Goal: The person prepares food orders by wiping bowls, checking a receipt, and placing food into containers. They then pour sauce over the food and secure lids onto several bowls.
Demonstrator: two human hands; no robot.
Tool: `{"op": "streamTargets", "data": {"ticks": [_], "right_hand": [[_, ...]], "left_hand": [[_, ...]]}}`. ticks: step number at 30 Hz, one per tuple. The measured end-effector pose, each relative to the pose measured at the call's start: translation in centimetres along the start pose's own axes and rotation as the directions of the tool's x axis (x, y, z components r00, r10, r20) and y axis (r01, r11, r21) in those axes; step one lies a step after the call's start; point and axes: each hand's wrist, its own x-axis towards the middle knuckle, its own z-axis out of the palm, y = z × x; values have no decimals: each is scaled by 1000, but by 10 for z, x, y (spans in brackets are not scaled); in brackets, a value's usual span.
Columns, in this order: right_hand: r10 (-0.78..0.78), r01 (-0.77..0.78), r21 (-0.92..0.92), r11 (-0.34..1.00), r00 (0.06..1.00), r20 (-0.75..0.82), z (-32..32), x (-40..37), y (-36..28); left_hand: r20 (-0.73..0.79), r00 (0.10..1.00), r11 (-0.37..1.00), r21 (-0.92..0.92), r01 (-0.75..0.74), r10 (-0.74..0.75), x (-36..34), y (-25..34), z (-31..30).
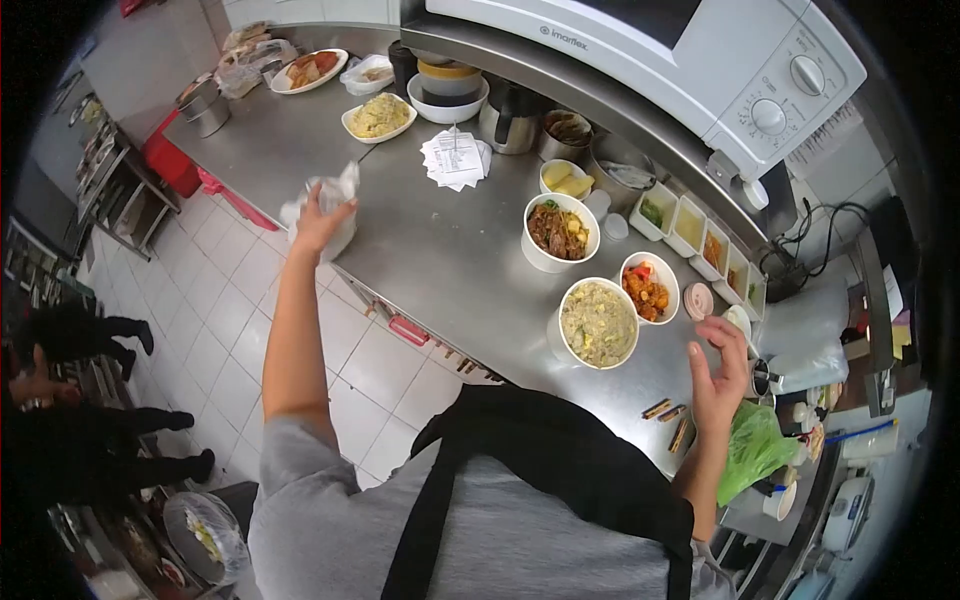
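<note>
My left hand (pixel 322 222) reaches out at the counter's front edge, its fingers closed on a crumpled whitish plastic bag or cloth (pixel 344 236). My right hand (pixel 718 372) is raised at the right with its fingers apart and nothing in them. Just left of it stand a white tub of fried rice (pixel 598 323) and a smaller cup of orange-red food (pixel 649 288). Behind them is a bowl of dark meat with yellow pieces (pixel 559 232). A small pink-white round lid or cup (pixel 698 301) lies near my right fingertips.
A microwave (pixel 740 90) overhangs the counter (pixel 440 270). Along the back are condiment trays (pixel 688 224), receipts on a spike (pixel 454 160), a rice plate (pixel 380 118) and stacked bowls (pixel 447 95). A green bag (pixel 757 447) lies right. People in dark clothes (pixel 100 440) stand at the left.
</note>
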Motion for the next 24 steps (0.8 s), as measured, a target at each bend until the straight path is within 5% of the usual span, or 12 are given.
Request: {"op": "streamTargets", "data": {"ticks": [2, 8, 12, 18, 21, 24], "right_hand": [[77, -77, -22, 997, 997, 15, 1, -11, 3], [182, -179, -56, 982, 982, 51, 7, -32, 11], [224, -223, -25, 975, 972, 68, 15, -50, 18], [249, -255, 20, 967, 957, 149, 29, -58, 13], [200, -211, 32, 977, 960, 197, 38, -60, 9], [179, -195, 56, 979, 960, 213, 36, -59, 11]], "left_hand": [[-140, 954, 868, 396, 300, -266, 36, -42, 43], [9, 994, 707, 702, -85, 110, 10, -20, 135], [185, 970, 658, 712, -243, 157, -49, 49, 188], [416, 799, 730, 357, -583, 435, -63, 83, 236], [481, 632, 712, 23, -701, 607, -53, 67, 221], [644, 375, 663, -283, -693, 667, -89, 42, 164]]}}
